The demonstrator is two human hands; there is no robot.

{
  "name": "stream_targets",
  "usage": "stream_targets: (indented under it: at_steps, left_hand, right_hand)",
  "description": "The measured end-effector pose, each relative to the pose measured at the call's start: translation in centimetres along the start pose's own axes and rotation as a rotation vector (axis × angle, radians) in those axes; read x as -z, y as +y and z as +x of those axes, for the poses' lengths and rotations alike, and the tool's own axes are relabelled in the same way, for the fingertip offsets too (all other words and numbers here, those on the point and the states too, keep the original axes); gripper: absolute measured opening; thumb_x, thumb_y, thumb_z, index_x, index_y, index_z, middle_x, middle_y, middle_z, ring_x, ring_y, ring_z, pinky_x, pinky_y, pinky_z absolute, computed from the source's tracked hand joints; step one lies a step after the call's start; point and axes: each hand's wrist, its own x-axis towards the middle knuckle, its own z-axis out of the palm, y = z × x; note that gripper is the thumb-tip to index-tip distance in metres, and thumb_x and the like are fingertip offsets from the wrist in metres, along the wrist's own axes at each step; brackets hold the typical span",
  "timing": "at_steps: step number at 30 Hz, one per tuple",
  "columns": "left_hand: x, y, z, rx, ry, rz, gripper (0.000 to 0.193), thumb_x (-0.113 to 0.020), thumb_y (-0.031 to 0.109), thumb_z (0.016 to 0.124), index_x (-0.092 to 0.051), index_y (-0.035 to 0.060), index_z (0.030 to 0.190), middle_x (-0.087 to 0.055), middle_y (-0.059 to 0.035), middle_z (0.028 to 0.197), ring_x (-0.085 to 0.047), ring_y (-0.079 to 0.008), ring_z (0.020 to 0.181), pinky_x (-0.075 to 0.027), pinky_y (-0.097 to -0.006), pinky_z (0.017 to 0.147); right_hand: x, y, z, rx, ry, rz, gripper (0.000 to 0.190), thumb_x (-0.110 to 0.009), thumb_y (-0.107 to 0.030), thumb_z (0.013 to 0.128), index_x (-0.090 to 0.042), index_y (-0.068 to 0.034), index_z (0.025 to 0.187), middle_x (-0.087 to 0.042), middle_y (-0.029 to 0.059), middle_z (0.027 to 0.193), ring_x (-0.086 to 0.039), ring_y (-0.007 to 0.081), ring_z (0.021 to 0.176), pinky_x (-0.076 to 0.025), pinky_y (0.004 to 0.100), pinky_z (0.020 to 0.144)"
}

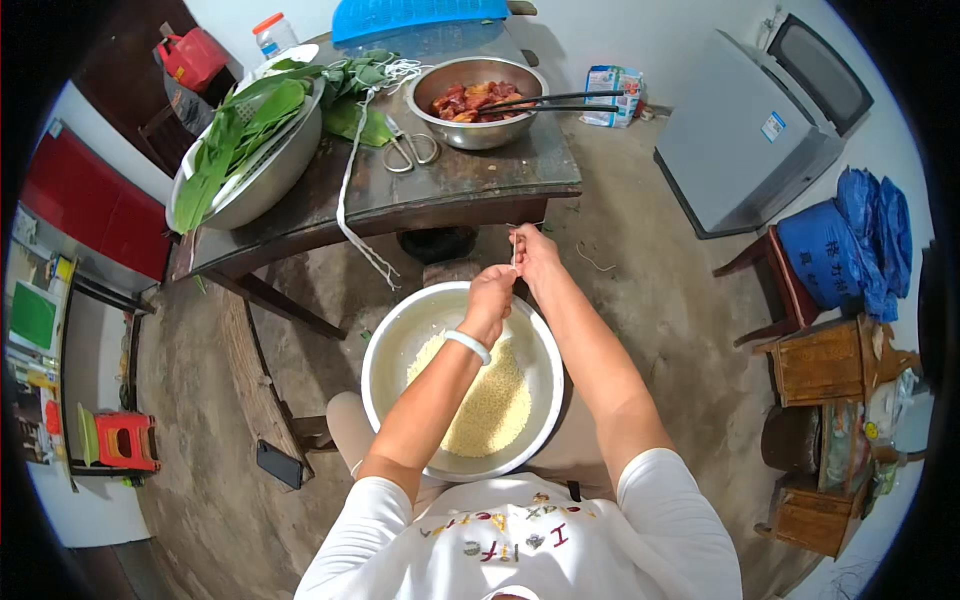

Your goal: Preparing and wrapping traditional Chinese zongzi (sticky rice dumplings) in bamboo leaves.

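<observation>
My left hand, with a pale bangle at the wrist, pinches a thin white string over the far rim of a large white basin. Just beyond it, my right hand grips the same string higher up. Pale yellow grain lies in the basin on my lap. On the wooden table ahead are scissors, a steel bowl of reddish meat pieces with black chopsticks across its rim, and a bundle of white strings hanging over the edge. Long green leaves fill a basin at the left.
A wooden bench with a black phone stands left. A blue basket is at the table's far end. Beyond to the right are a grey appliance, a chair with blue bags and wooden furniture.
</observation>
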Motion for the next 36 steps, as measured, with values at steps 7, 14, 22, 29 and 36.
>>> stream_targets:
  at_steps: [7,14,22,29,36]
  left_hand:
    - [2.4,1.8,-6.6,0.064,-0.058,0.074,0.020,-0.044,0.021,0.100,-0.060,0.0097,0.103,-0.034,0.0077,0.058,-0.026,-0.0040,0.045,-0.020,-0.0211,0.040]
    - [10.9,4.2,-25.7,-0.004,-0.144,0.642,0.032,-0.050,0.032,0.099,-0.067,0.0052,0.099,-0.043,0.0071,0.064,-0.036,-0.0036,0.057,-0.030,-0.0208,0.051]
    - [27.3,-4.2,-42.0,0.260,0.373,0.863,0.043,-0.055,0.043,0.091,-0.069,0.0051,0.078,-0.064,-0.0059,0.070,-0.055,-0.0136,0.065,-0.045,-0.0295,0.063]
    - [33.8,-16.5,-43.1,0.429,0.564,0.915,0.039,-0.056,0.047,0.087,-0.073,0.0134,0.092,-0.070,-0.0103,0.085,-0.065,-0.0282,0.084,-0.049,-0.0375,0.079]
    - [40.3,-26.7,-46.4,0.724,0.408,1.391,0.044,-0.054,0.046,0.086,-0.065,0.0184,0.118,-0.063,-0.0111,0.121,-0.058,-0.0323,0.113,-0.046,-0.0421,0.095]
  right_hand:
    - [1.9,-0.1,-3.9,-0.221,-0.375,0.079,0.012,-0.065,-0.021,0.086,-0.061,-0.010,0.087,-0.063,-0.0009,0.079,-0.042,0.0042,0.049,-0.030,0.0210,0.045]
    - [7.9,-0.6,-14.4,-0.249,-0.497,-0.041,0.012,-0.059,-0.019,0.092,-0.061,-0.008,0.093,-0.055,-0.0028,0.072,-0.035,0.0047,0.048,-0.029,0.0205,0.045]
    - [21.8,1.7,-20.1,-0.060,-0.277,-0.592,0.010,-0.067,-0.018,0.087,-0.060,-0.011,0.086,-0.047,-0.0057,0.059,-0.041,0.0036,0.046,-0.030,0.0191,0.042]
    - [32.3,5.1,-19.8,-0.179,0.031,-0.836,0.013,-0.069,-0.021,0.087,-0.060,-0.012,0.089,-0.054,-0.0031,0.060,-0.042,0.0054,0.042,-0.032,0.0214,0.035]
    - [29.1,3.5,-18.7,-0.156,-0.028,-1.318,0.026,-0.072,-0.029,0.084,-0.060,-0.007,0.092,-0.062,0.0042,0.070,-0.055,0.0128,0.052,-0.044,0.0278,0.043]
